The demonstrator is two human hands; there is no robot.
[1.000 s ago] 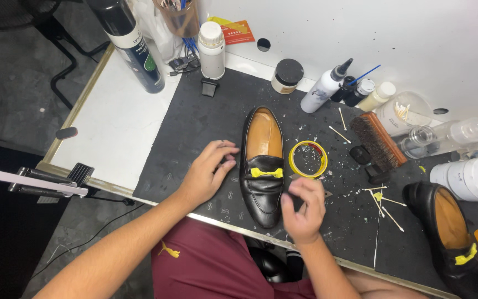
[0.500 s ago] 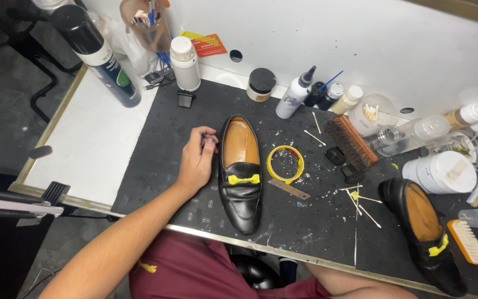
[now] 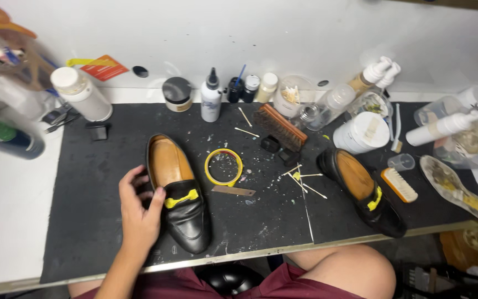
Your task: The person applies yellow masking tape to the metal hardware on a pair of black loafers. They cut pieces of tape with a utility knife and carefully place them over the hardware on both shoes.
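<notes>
1. The black shoe [image 3: 177,194] lies on the dark mat [image 3: 100,182], left of centre, toe pointing to 5 o'clock and its tan-lined opening toward 11 o'clock; a yellow strip covers its buckle.
2. Your left hand [image 3: 138,213] rests against the shoe's left side, at 9 o'clock from it. The thumb touches the shoe beside the yellow strip, and the fingers [image 3: 131,180] curl loosely near the rim of the opening. They clasp nothing that you can see.
3. Your right hand is out of view.
4. A ring of yellow tape [image 3: 223,166] lies just beside the shoe at 2 o'clock, with a small flat brown stick [image 3: 233,191] below it.
5. A second black shoe [image 3: 363,191] lies well apart at 3 o'clock, near the mat's front edge.
6. A wooden brush [image 3: 279,126] sits at 1 o'clock from the first shoe, with thin white swabs [image 3: 305,185] scattered between the two shoes.
7. Bottles and jars [image 3: 211,102] line the back edge at 12 o'clock.
</notes>
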